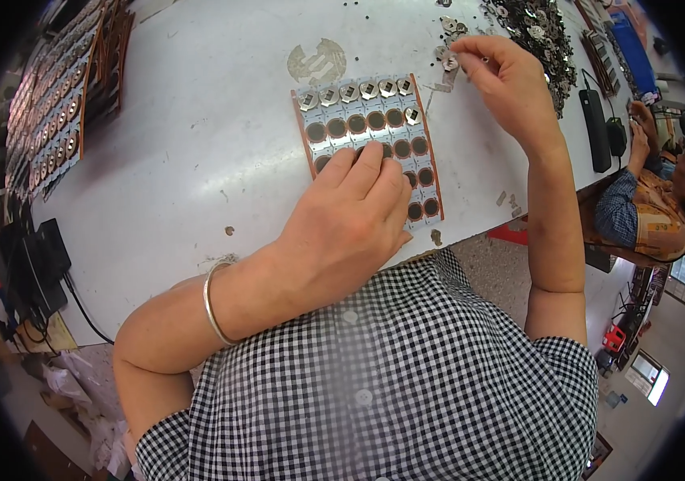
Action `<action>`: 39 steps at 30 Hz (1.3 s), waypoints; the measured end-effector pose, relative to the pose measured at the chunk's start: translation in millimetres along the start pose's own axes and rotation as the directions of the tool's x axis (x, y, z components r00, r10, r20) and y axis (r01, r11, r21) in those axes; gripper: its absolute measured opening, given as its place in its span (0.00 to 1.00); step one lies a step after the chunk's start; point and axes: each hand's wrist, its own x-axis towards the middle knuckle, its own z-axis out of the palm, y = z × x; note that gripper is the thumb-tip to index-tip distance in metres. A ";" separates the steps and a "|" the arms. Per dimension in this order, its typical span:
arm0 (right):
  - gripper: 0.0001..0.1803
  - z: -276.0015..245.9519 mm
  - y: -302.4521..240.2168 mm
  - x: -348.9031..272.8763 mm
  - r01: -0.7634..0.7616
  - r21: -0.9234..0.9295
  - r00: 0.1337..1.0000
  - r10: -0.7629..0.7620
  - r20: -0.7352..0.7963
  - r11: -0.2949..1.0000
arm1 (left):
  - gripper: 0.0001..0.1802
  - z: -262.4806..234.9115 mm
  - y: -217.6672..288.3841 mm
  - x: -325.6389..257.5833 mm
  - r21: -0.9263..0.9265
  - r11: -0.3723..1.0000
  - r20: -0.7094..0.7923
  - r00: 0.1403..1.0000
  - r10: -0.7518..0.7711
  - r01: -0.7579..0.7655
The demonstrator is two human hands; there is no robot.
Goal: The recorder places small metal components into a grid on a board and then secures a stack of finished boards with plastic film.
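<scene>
A panel of small circuit boards [430,192] in rows, with orange-brown side strips, lies on the white table in front of me. Round silvery metal clips [349,93] sit along its far row, and one more clip [413,116] is at the right end of the second row. The other visible places show dark round pads. My left hand [350,220] lies over the panel's near left part, fingers stretched out on it. To the panel's right, my right hand [511,84] has thumb and forefinger pinched beside a few loose metal clips [445,58]; what is between the fingertips is hidden.
A heap of small metal parts [539,36] lies at the far right. Stacked board panels [62,104] stand at the left, near black power adapters [34,264] with cables. A black power strip [595,128] lies near the right edge, where another person [651,200] sits.
</scene>
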 end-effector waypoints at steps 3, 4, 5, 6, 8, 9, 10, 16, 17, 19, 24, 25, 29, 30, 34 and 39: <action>0.13 -2.1 5.8 14.0 -0.009 -0.042 1.000 0.009 0.001 0.999 | 0.33 -0.1 -0.1 -0.2 0.007 1.000 0.000 1.000 0.004 -0.004; 0.13 -1.5 3.1 15.1 -0.007 -0.042 1.000 0.007 0.001 0.999 | 0.33 0.0 -0.3 -0.6 0.010 1.000 0.002 1.000 0.005 -0.005; 0.14 0.5 -1.1 16.2 0.046 -0.089 0.998 -0.042 0.041 0.995 | 0.33 0.4 -0.5 -0.8 0.011 1.000 0.000 1.000 0.004 -0.004; 0.14 2.5 -4.7 16.9 0.100 -0.133 0.993 -0.089 0.083 0.986 | 0.33 0.9 -0.3 -1.0 0.011 1.000 -0.002 1.000 0.003 -0.003; 0.15 7.2 -6.7 19.2 0.105 -0.164 0.991 -0.090 0.096 0.981 | 0.33 1.3 -0.3 -1.3 0.012 1.000 -0.005 1.000 0.001 -0.001; 0.15 9.3 -7.5 20.6 0.110 -0.193 0.990 -0.090 0.110 0.975 | 0.33 1.5 -0.4 -1.3 0.012 1.000 -0.006 1.000 0.005 -0.005; 0.15 9.8 -9.5 22.1 0.113 -0.192 0.989 -0.093 0.112 0.975 | 0.33 1.6 -0.4 -1.5 0.011 1.000 -0.007 1.000 0.008 -0.008; 0.15 6.6 -2.4 26.3 0.030 -0.066 0.978 -0.016 0.210 0.997 | 0.32 2.4 -1.1 -2.5 0.009 1.000 -0.024 1.000 0.010 -0.010; 0.14 3.6 -2.0 23.0 0.010 0.026 0.986 -0.014 0.166 1.000 | 0.32 3.2 -0.8 -2.6 0.008 1.000 -0.024 1.000 0.008 -0.007; 0.14 -0.3 -8.5 14.9 -0.004 0.121 0.992 -0.012 0.127 0.993 | 0.32 4.8 -0.4 -2.9 0.014 1.000 -0.035 0.999 0.002 -0.001; 0.11 5.2 -39.2 -17.4 -0.341 0.475 0.898 0.132 0.420 0.811 | 0.32 3.1 -1.6 -1.8 0.003 1.000 -0.030 1.000 0.002 -0.002; 0.11 11.2 -43.0 -22.2 -0.363 0.484 0.884 0.130 0.449 0.796 | 0.32 2.9 -1.4 -1.4 -0.005 1.000 -0.034 0.999 -0.003 0.002; 0.09 24.0 -50.3 -28.9 -0.242 0.457 0.939 0.088 0.332 0.856 | 0.32 4.8 0.0 -1.2 0.004 1.000 -0.040 0.999 -0.008 0.008; 0.09 25.6 -51.3 -29.3 -0.243 0.458 0.938 0.088 0.334 0.855 | 0.32 5.7 -0.1 -1.4 0.006 1.000 -0.045 0.999 -0.010 0.010; 0.08 28.5 -58.3 -33.8 -0.259 0.443 0.946 0.133 0.295 0.858 | 0.32 4.5 -0.6 -1.5 0.024 1.000 -0.034 0.999 0.001 0.000; 0.07 29.3 -62.7 -38.0 -0.224 0.399 0.956 0.121 0.266 0.889 | 0.32 3.9 -0.6 -3.1 0.022 1.000 -0.025 1.000 0.000 0.000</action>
